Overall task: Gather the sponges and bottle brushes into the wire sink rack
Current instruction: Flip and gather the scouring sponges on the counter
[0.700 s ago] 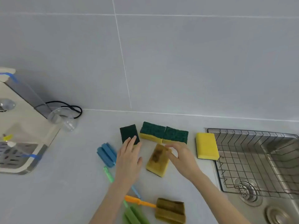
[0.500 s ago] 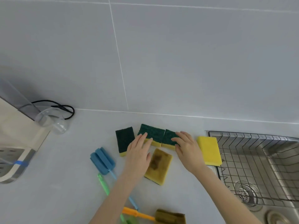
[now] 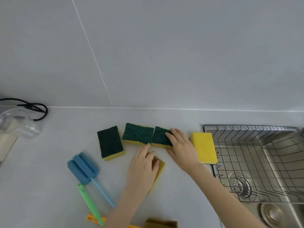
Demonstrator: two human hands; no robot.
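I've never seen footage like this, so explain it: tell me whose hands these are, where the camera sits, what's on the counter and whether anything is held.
There is no machine. A person wears one camera on the head, looking down at their own two bare hands.

On the grey counter lie three green-topped sponges, a yellow sponge by the sink, a brownish sponge, a blue brush, a green brush, and more pieces cut off at the bottom edge. The wire rack sits in the sink on the right, with nothing in it yet.

The left hand lies flat on the brownish sponge. The right hand rests on the rightmost green sponge. Nothing is lifted; whether either hand grips is unclear.
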